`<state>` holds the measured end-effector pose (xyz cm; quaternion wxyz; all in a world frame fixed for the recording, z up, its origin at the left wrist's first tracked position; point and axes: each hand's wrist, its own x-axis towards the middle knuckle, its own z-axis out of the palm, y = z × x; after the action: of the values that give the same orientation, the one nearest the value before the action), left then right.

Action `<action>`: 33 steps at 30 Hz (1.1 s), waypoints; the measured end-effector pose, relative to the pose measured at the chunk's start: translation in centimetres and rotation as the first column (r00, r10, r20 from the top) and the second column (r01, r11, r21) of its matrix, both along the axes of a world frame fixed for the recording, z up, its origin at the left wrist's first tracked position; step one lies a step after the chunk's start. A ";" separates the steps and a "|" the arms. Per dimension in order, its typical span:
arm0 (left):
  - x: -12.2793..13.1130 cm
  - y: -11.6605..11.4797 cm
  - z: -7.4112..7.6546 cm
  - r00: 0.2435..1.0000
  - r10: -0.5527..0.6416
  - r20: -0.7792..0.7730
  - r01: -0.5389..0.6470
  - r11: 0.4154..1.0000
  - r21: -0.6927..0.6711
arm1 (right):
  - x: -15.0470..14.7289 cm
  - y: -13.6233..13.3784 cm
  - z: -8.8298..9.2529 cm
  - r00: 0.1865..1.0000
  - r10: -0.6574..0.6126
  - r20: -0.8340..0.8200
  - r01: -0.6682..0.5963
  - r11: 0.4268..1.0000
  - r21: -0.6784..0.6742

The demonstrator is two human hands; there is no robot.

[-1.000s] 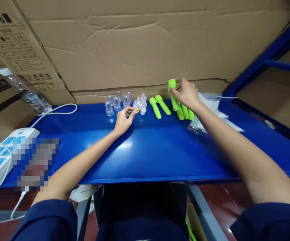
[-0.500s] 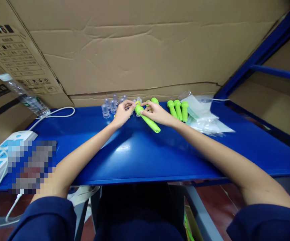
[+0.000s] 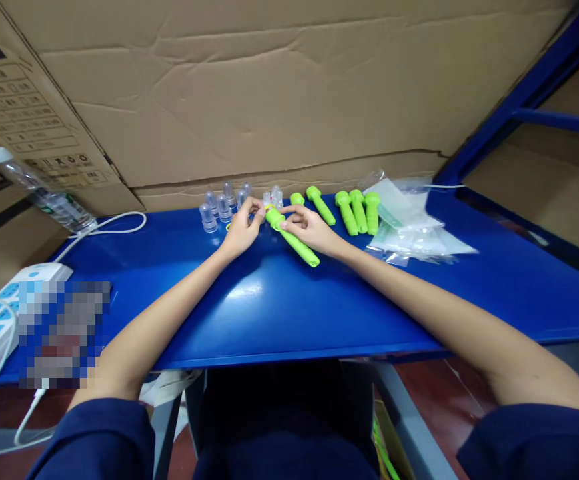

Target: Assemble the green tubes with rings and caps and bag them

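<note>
Snugly curled, the right hand (image 3: 313, 230) grips a green handle (image 3: 299, 248)

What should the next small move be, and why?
Probably press the yellow piece onto the green tube with the left hand: yellow shows at the tube's wider end, right by that hand, and the right hand holds the tube.

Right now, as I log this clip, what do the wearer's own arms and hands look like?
Dark navy sleeves end near the elbows, with no markings visible. Below them, both forearms are bare. The left hand and right hand are ungloved, with no watch or bracelet visible.
</note>
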<state>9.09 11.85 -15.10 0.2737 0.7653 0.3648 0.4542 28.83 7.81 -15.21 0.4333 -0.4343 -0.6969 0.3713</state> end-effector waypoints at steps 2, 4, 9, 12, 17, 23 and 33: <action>-0.2 -0.1 0.0 1.000 0.008 -0.010 -0.008 1.000 0.016 | -0.2 -0.2 -0.1 1.000 -0.002 -0.022 0.001 1.000 -0.009; -0.3 -0.3 0.0 1.000 0.010 -0.014 -0.010 0.999 0.038 | -0.3 -0.4 -0.2 0.999 -0.003 -0.044 0.002 1.000 -0.013; -0.2 -0.8 0.0 1.000 0.018 -0.011 -0.017 0.997 0.081 | -0.6 -0.6 -0.7 0.998 0.022 -0.064 -0.022 1.000 -0.008; -0.2 -1.0 -0.2 1.000 0.009 -0.014 -0.008 0.997 0.077 | -0.6 -0.6 -0.8 0.998 0.018 -0.063 -0.018 1.000 0.007; -0.2 -1.1 -0.6 0.998 -0.063 0.009 0.061 0.992 0.111 | -0.5 -0.4 -1.3 0.998 0.031 -0.056 -0.030 0.999 0.029; -0.1 -1.2 -1.1 0.988 -0.153 0.004 0.150 0.972 0.183 | -0.7 0.0 -2.8 0.992 0.070 -0.106 -0.060 0.994 0.090; 0.2 -1.1 -1.7 0.980 -0.181 0.084 0.168 0.976 0.141 | -1.4 -0.5 -3.4 0.993 0.073 -0.097 -0.069 0.997 0.045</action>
<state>9.32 10.77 -16.80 0.2778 0.7883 0.2515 0.4881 27.39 7.33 -18.62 0.4628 -0.3813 -0.6972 0.3928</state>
